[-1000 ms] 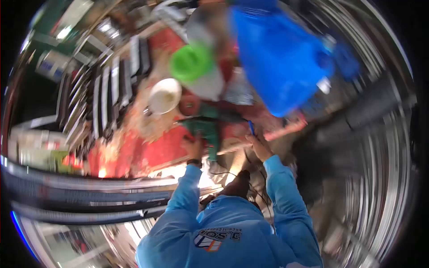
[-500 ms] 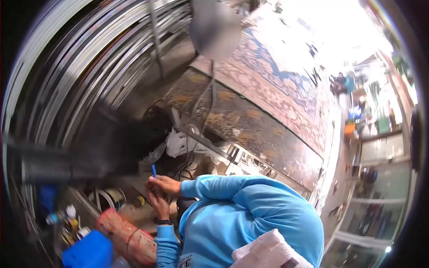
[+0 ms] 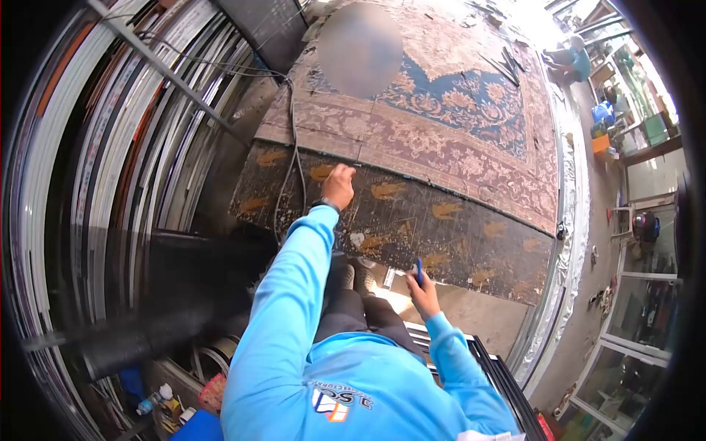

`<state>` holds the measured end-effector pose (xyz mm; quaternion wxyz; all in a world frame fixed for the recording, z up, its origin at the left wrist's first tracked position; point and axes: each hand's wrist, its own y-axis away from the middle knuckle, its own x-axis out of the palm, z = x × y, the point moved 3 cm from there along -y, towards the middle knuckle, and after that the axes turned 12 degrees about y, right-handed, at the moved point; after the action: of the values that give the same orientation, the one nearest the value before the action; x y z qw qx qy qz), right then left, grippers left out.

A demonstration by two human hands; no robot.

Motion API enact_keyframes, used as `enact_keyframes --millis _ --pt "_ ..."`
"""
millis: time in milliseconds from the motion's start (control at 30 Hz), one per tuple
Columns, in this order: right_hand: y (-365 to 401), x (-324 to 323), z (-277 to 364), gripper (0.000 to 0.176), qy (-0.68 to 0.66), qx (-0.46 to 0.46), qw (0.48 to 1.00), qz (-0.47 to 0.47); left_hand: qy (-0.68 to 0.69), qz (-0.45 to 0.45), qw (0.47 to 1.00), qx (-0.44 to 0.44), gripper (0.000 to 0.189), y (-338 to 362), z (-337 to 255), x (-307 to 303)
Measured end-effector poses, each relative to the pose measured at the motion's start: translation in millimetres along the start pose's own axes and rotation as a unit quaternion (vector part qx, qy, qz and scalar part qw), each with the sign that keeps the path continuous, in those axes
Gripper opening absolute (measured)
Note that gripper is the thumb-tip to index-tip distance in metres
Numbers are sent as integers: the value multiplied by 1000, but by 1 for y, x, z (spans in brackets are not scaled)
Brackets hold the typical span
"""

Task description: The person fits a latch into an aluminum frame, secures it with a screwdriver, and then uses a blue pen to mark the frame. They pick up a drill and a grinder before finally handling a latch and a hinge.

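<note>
My left hand (image 3: 338, 187), with a dark band at the wrist, is stretched out over the dark, paint-worn table edge (image 3: 397, 213). Its fingers are closed close to the border of the patterned carpet (image 3: 463, 165); whatever may be between them is too small to make out. Lower and to the right, my right hand (image 3: 423, 295) is closed around a slim blue pen-like object (image 3: 420, 272), which points up. This hand is in front of the table's near edge, apart from the left one.
Long stacked profiles (image 3: 110, 132) fill the left side. A cable (image 3: 296, 158) trails over the table. A blurred black object (image 3: 184, 272) juts in at left. Dark strips (image 3: 507, 67) lie on the carpet farther back. Another person (image 3: 575, 59) is at the far right.
My hands were together at lower left; now they are apart. The left has reached forward to the table, and the right still holds the blue object. My view has turned toward the table.
</note>
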<state>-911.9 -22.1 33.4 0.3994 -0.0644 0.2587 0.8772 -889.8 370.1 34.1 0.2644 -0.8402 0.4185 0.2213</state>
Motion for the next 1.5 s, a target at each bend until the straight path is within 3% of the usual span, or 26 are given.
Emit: enact_keyframes --millis 67,167,200,300,433,567,633,700,767,800,867,933,967,1033,1067,1100,1133,1167,1233,1300,1333,1467,1500 --pt "27 -24 -24 16 -48 130 990 -36 -75 9 996 57 14 -31 4 17" --pt "57 -46 -76 16 -48 179 976 -113 -141 121 981 64 9 -49 23 35" --pt "65 -50 -103 17 -26 187 972 -142 -151 110 980 75 5 -51 26 36" --pt "80 -47 -66 19 -95 266 945 -163 -214 153 963 54 8 -48 30 29" --pt "70 -28 -49 17 -122 269 945 -139 -205 112 965 117 12 -32 62 -44" --pt "49 -13 -28 17 -64 244 962 -103 -305 181 934 30 14 -3 109 -155" --pt "41 -11 -38 17 -19 203 974 -95 -327 192 915 -138 15 8 138 -218" --pt "36 -10 -32 17 -19 201 975 -88 -372 134 882 -257 16 37 179 -271" --pt "30 -12 -27 17 -15 197 976 -95 -409 113 853 -303 16 60 186 -299" --pt "30 -13 -29 16 -27 193 975 -104 -385 84 869 -298 21 66 174 -299" --pt "37 -17 -36 16 -8 199 973 -118 -196 25 949 -246 23 73 174 -272" --pt "48 -23 -5 18 8 237 963 -131 -48 9 978 -202 30 59 102 -224" --pt "53 -27 -21 27 31 217 966 -138 5 -33 997 -67 25 52 76 -190" --pt "69 -40 -40 27 72 183 965 -171 116 81 987 -82 14 54 49 -117" --pt "81 -48 -36 28 66 202 958 -190 164 118 977 -68 14 53 23 -81" --pt "88 -59 -29 28 60 216 953 -206 224 172 950 -129 13 49 -19 -52" --pt "100 -71 -44 28 10 262 940 -220 258 211 935 -122 12 51 -45 -19" --pt "110 -82 -71 27 52 231 935 -265 289 251 921 -73 11 55 -59 18" --pt "132 -108 -118 26 69 264 911 -311 335 318 881 -101 9 58 -119 67" --pt "152 -137 -138 25 13 260 885 -386 309 374 873 -54 9 60 -160 119" --pt "164 -152 -178 29 53 288 858 -422 308 398 864 -30 9 60 -176 148" --pt "194 -208 -314 29 -81 343 794 -495 299 436 849 -3 12 61 -250 260" --pt "195 -227 -320 28 -156 365 770 -500 269 421 866 6 14 53 -263 286"
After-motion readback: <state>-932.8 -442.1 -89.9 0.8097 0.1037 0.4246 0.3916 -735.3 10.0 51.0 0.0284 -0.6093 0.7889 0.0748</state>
